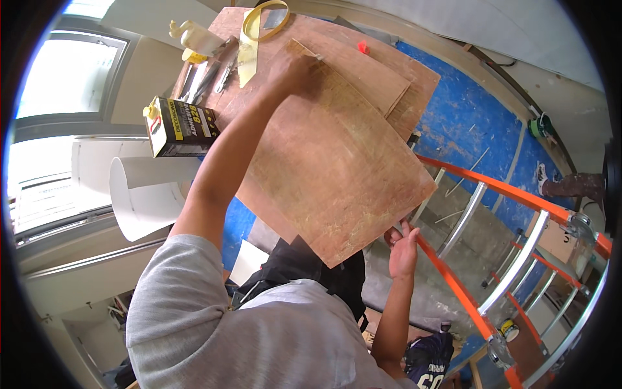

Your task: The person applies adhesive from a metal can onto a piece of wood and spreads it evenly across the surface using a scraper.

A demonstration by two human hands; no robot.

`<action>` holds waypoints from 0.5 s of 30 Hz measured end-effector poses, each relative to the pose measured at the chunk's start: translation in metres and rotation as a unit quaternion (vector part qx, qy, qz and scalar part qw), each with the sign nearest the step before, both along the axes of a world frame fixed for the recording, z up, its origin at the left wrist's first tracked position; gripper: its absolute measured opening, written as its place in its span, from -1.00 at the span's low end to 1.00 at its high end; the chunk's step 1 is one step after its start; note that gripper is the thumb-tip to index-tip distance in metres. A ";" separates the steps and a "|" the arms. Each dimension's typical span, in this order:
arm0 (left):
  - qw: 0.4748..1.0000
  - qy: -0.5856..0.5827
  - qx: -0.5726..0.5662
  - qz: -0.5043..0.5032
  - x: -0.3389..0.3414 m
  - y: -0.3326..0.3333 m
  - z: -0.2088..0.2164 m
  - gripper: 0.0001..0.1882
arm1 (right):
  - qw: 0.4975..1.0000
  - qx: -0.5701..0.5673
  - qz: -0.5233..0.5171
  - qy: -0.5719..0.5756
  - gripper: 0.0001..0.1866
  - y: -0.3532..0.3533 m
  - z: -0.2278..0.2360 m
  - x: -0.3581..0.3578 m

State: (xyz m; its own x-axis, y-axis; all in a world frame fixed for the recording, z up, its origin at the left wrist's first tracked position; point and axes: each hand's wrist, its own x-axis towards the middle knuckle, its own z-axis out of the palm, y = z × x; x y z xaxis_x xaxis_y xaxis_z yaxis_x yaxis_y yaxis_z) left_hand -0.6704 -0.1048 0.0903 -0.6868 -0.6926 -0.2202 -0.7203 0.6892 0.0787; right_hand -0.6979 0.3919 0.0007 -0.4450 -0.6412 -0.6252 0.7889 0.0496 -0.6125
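A brown plywood sheet (343,165) lies in front of me over the worktable, its near corner jutting toward my body. My left hand (303,76) is at the sheet's far edge, closed and partly in shadow. Something small and pale shows at its fingertips, too blurred to name. My right hand (403,251) is beside the sheet's right near edge, palm up with the fingers apart; whether a fingertip touches the edge, I cannot tell. Under the far side of the sheet lies another thin board (369,81).
The table (421,78) holds a tape roll (280,29), a utility knife (225,76), a plastic bottle (197,37) and a red scrap (363,47). A rectangular adhesive can (184,129) stands left. An orange ladder (483,321) is at right. Another person's leg (573,187) shows beyond it.
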 end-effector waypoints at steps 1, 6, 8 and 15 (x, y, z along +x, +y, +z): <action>1.000 -0.003 -0.001 -0.003 0.000 0.009 -0.002 -0.56 | 1.000 0.001 0.003 0.000 -0.01 0.000 0.000 0.000; 0.998 0.046 0.032 -0.024 -0.003 0.058 -0.008 -0.66 | 1.000 -0.004 -0.001 0.003 -0.01 0.003 -0.006 0.001; 0.996 0.058 0.033 -0.060 -0.002 0.077 -0.009 -0.70 | 1.000 -0.008 -0.003 0.006 0.00 0.005 -0.009 0.003; 0.983 0.015 0.107 -0.149 -0.005 0.170 0.012 -0.76 | 1.000 -0.007 0.012 0.020 0.02 -0.001 0.004 -0.001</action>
State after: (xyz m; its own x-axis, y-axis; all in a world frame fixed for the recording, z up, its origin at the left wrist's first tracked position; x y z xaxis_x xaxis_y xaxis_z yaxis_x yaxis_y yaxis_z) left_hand -0.6753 0.0653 0.1018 -0.8608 -0.3995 -0.3155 -0.4838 0.8347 0.2632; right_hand -0.6990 0.3909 0.0046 -0.4535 -0.6603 -0.5986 0.7623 0.0607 -0.6444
